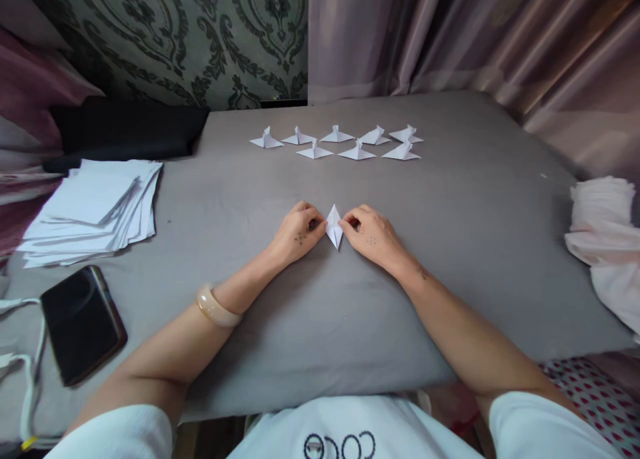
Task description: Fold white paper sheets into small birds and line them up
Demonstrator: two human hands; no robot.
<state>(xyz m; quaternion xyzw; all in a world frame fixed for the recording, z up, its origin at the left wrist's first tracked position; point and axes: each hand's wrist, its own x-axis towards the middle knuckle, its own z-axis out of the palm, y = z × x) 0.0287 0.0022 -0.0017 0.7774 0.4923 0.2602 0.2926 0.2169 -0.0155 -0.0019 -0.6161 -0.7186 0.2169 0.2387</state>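
Note:
A small white folded paper [334,227], diamond-shaped with a crease down its middle, is held upright-pointed between my two hands near the table's centre. My left hand [299,232] pinches its left corner between thumb and curled fingers. On the other side, my right hand [373,235] pinches the right corner in the same way. Farther back, several finished-looking white origami figures [357,150] with spread points stand in two rows. A cream bangle [217,307] circles my left wrist.
An uneven stack of white paper sheets [95,205] lies at the left, with a folded black cloth [130,129] behind it. Nearer are a dark phone [84,325] and white cables [31,372]. A pack of white tissues [603,212] sits at the right edge of the grey-covered table [475,245].

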